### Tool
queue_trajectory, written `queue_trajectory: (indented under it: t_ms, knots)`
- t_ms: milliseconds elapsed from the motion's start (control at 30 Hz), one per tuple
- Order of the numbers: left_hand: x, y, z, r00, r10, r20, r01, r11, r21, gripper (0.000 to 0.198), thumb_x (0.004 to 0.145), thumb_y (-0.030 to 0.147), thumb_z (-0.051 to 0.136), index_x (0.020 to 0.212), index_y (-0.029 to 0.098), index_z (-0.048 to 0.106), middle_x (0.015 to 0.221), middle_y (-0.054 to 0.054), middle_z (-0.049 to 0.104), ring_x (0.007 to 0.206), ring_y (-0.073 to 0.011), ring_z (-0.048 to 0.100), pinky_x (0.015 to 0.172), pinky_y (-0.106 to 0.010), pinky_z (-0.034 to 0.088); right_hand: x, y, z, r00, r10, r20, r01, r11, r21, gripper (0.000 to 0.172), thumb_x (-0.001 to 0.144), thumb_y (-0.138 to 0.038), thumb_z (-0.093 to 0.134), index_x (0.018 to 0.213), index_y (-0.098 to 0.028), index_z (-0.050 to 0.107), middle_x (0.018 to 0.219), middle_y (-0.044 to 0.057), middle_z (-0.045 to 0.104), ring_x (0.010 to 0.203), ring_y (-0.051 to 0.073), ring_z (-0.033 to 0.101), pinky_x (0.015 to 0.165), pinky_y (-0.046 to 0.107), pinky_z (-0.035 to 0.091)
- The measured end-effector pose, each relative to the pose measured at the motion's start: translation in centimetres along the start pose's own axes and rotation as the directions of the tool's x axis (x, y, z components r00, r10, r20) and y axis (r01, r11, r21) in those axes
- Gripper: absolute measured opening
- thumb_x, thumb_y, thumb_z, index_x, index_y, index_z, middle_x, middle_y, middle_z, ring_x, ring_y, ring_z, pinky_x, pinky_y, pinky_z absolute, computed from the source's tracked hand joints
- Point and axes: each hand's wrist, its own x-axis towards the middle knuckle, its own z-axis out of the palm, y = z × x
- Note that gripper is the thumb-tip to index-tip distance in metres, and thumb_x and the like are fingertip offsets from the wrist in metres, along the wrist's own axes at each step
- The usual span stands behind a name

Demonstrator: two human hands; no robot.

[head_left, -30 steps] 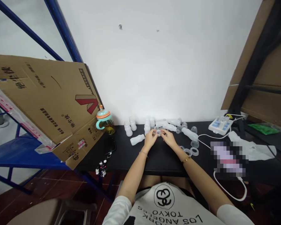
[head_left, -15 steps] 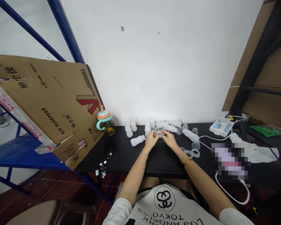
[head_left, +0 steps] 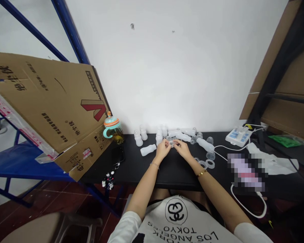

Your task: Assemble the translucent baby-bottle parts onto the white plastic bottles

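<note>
My left hand (head_left: 163, 150) and my right hand (head_left: 182, 149) meet over the black table, fingertips pinched on either side of a small translucent bottle ring (head_left: 171, 144). Whether a nipple sits in the ring is too small to tell. A white baby bottle (head_left: 148, 150) lies just left of my left hand, and two capped bottles (head_left: 138, 138) stand farther left. Behind my fingers are more bottles (head_left: 159, 135) and clear parts, partly hidden. To the right of my right hand lie another bottle (head_left: 205, 145), a clear cap (head_left: 210, 155) and several loose rings (head_left: 210, 164).
A teal-lidded jug (head_left: 113, 130) and a black phone (head_left: 118, 155) with a charm keychain (head_left: 108, 180) are at the left, beside a large cardboard box (head_left: 66, 111). On the right are a power strip (head_left: 239, 135), white cables and a white sheet (head_left: 271, 158).
The whole view has shifted slightly. Both hands stay together at the ring, with only a small change in how the fingers sit on it.
</note>
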Motion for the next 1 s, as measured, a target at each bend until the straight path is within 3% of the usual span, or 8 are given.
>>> queue_trajectory:
  t_ms: [233, 467, 733, 867, 1000]
  knots:
    - [-0.14, 0.21, -0.20, 1.000, -0.010, 0.019, 0.010, 1.000, -0.011, 0.011, 0.087, 0.028, 0.061, 0.095, 0.021, 0.062, 0.073, 0.002, 0.069, 0.064, -0.0138, 0.060, 0.065, -0.025, 0.042, -0.04, -0.15, 0.01, 1.000, 0.025, 0.006, -0.025, 1.000, 0.013, 0.040, 0.083, -0.039, 0.057, 0.112, -0.017, 0.075, 0.089, 0.006, 0.077, 0.053, 0.015, 0.059, 0.060, 0.030, 0.051]
    - [-0.29, 0.57, -0.36, 0.999, -0.031, 0.013, 0.031, 0.999, 0.029, 0.025, 0.096, 0.043, 0.055, 0.106, 0.022, 0.064, 0.084, -0.001, 0.073, 0.069, -0.0171, 0.065, 0.066, -0.027, 0.044, -0.07, -0.05, 0.24, 1.000, 0.007, 0.019, -0.008, 0.998, 0.064, 0.038, 0.085, -0.041, 0.057, 0.110, -0.018, 0.075, 0.090, 0.006, 0.077, 0.058, 0.016, 0.063, 0.057, 0.027, 0.051]
    - [-0.39, 0.84, -0.48, 0.998, -0.022, 0.066, 0.022, 1.000, 0.014, 0.028, 0.101, 0.042, 0.046, 0.112, 0.023, 0.063, 0.072, 0.000, 0.070, 0.059, -0.0177, 0.065, 0.063, -0.028, 0.045, -0.10, 0.17, 0.42, 0.999, 0.018, 0.028, -0.020, 0.997, 0.070, 0.036, 0.088, -0.042, 0.056, 0.110, -0.019, 0.073, 0.087, 0.004, 0.076, 0.053, 0.014, 0.062, 0.056, 0.027, 0.052]
    - [-0.45, 0.87, -0.49, 0.997, -0.040, 0.069, 0.042, 0.999, -0.015, 0.028, 0.101, 0.042, 0.044, 0.113, 0.022, 0.060, 0.076, 0.000, 0.073, 0.054, -0.0163, 0.064, 0.063, -0.028, 0.046, -0.13, 0.36, 0.65, 0.997, 0.039, 0.073, -0.046, 0.995, 0.094, 0.040, 0.089, -0.042, 0.056, 0.119, -0.019, 0.069, 0.085, 0.003, 0.073, 0.048, 0.012, 0.059, 0.050, 0.024, 0.050]
    - [-0.48, 0.95, -0.41, 0.995, -0.049, 0.086, 0.049, 0.999, 0.006, 0.026, 0.100, 0.040, 0.047, 0.113, 0.022, 0.059, 0.078, -0.001, 0.073, 0.056, -0.0161, 0.064, 0.062, -0.028, 0.046, -0.18, 0.59, 0.86, 0.992, 0.042, 0.116, -0.051, 0.996, 0.078, 0.036, 0.091, -0.038, 0.053, 0.116, -0.020, 0.070, 0.076, 0.000, 0.068, 0.047, 0.011, 0.058, 0.046, 0.021, 0.047]
